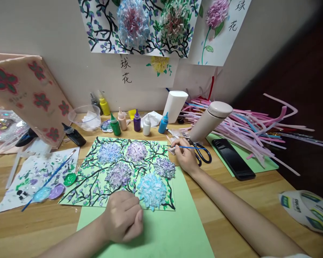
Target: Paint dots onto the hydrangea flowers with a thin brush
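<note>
Now — blue brush [192,147] near-level, tip pointing left at the painting [136,168], mid-frame!
Right hand [186,156] pinches it; left hand [123,216] curls fisted, lower centre.

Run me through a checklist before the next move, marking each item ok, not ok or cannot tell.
1. Brush gripped in the right hand: ok.
2. Paint on the brush's tip: cannot tell, too small to see.
3. Left hand pressing the painted sheet down: cannot tell; it is a closed fist at the near edge.
4. Scissors well clear of the right hand: not ok, handles right beside it.
5. Black bottle upright: not ok, lying on its side.
</note>
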Motion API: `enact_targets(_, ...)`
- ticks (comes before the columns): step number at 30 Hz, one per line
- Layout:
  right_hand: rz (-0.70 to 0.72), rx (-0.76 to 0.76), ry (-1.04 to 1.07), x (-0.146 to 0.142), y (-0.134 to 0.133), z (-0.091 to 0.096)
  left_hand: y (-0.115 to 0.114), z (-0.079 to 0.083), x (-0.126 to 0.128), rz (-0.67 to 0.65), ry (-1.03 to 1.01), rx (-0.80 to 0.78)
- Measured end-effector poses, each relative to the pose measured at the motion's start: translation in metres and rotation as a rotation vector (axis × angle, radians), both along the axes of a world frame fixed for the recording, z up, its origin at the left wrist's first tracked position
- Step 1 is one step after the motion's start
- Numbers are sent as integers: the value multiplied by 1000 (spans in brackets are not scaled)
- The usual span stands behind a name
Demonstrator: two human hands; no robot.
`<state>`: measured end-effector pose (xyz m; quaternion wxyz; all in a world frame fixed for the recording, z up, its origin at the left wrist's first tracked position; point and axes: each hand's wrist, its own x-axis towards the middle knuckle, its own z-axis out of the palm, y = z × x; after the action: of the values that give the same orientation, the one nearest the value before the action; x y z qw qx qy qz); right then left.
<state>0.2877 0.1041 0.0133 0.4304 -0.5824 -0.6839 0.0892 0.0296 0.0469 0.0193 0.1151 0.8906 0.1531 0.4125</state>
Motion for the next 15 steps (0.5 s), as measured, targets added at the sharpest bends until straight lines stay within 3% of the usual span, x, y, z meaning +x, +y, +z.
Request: enact_targets(15, -20, -4, -5, 1, 0, 0, 1, 2, 2, -6, -14, -1)
